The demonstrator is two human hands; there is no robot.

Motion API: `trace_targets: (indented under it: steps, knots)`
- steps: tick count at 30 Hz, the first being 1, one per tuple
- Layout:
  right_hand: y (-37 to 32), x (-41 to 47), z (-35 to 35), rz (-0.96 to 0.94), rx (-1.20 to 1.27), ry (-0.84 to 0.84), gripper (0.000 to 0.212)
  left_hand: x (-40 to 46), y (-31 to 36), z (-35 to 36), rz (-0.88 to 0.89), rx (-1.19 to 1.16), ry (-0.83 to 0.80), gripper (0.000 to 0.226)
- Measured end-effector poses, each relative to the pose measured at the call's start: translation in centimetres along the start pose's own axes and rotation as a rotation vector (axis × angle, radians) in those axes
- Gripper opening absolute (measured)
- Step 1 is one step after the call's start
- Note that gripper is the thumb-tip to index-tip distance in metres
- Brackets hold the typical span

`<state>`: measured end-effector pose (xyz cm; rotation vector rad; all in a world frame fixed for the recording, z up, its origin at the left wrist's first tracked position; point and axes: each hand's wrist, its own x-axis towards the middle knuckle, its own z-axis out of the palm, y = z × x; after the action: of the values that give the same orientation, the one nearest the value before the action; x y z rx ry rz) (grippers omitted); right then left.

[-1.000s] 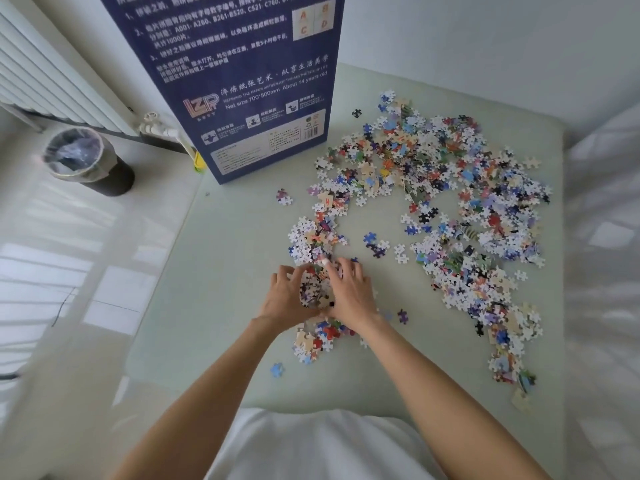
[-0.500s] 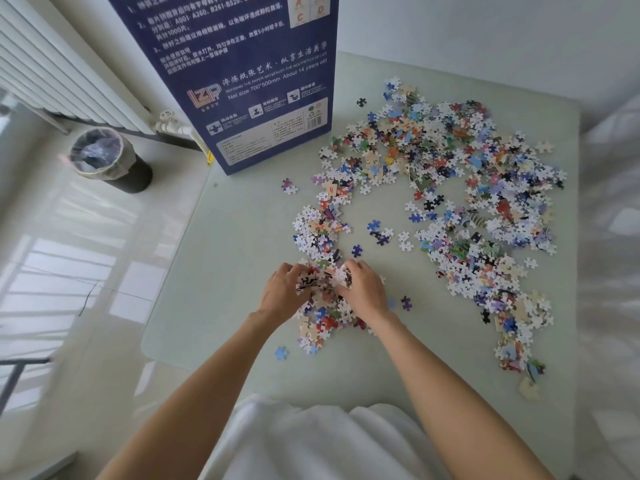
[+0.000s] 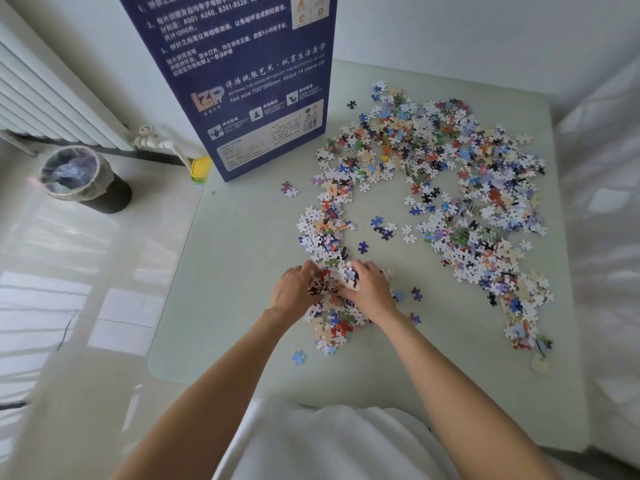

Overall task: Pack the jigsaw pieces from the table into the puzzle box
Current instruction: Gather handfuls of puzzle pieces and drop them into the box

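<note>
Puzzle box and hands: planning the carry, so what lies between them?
Head view: mostly bare table between the box and hands, with two loose pieces.

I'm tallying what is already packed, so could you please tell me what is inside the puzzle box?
Nothing inside shows. The puzzle box stands upright at the table's far left, its printed face toward the camera and its top out of frame, so its contents cannot be seen.

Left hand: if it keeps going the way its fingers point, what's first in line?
The left hand points up-right, already gripping a clump of jigsaw pieces shared with the right hand. Past that clump, it would likely meet the right hand's fingers; depth is unclear.
</note>
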<state>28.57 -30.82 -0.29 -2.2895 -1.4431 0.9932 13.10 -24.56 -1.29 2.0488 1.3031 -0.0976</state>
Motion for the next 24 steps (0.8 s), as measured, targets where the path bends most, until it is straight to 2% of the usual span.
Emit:
trace_targets:
  steps: [4,10,14,18,24]
  knots:
    - [-0.7,-0.5,0.6,0.003,-0.043,0.014,0.049,0.0,-0.6,-0.1,0.039,0.031,0.008,0.04]
    - [-0.9,-0.7,0.4,0.022,0.035,0.083,0.038,-0.5,-1.4,-0.7,0.043,-0.087,0.031,0.038]
    - [-0.8,-0.7,-0.9,-0.04,0.036,0.134,0.027,-0.9,-1.6,-2.1,0.046,-0.149,0.08,0.033]
    - [-0.9,-0.7,-2.9,-0.12,-0.036,0.133,0.03,-1.3,-1.5,-3.7,0.031,-0.21,0.105,0.028]
    - [-2.8,0.0,-7.1,-0.179,-0.055,0.118,0.023,-0.9,-0.3,-6.7,0.093,-0.148,0.117,0.027]
